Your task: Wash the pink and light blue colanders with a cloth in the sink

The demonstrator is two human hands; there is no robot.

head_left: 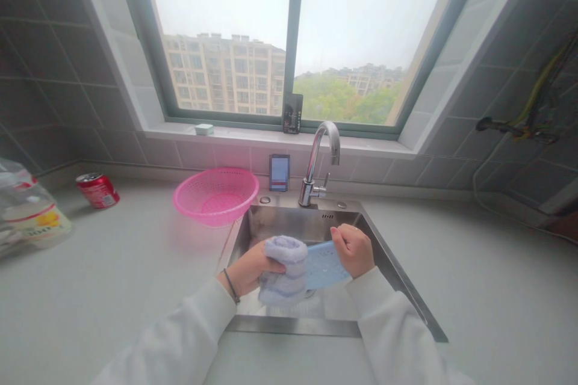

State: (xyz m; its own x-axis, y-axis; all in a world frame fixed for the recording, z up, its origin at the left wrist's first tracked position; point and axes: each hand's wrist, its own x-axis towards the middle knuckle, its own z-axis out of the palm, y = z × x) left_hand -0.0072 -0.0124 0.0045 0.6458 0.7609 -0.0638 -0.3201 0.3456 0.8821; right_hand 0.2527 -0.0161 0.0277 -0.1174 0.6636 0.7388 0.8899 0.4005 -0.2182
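Over the steel sink (382, 252), my left hand (248, 267) grips a bunched pale lilac cloth (282, 274) and presses it against a flat light-blue perforated board (323, 264). My right hand (354, 248) is closed around the board's right edge and holds it tilted above the basin. Both arms wear white sleeves, and a dark band sits on my left wrist. The chrome faucet (318, 162) stands just behind the hands with its spout over the sink. No water is visibly running.
A pink plastic colander (215, 195) rests on the counter at the sink's left rim. A red can (98, 189) lies on its side at the far left, near a plastic bag (27, 210). A phone (279, 172) leans against the backsplash; cables hang at the right wall.
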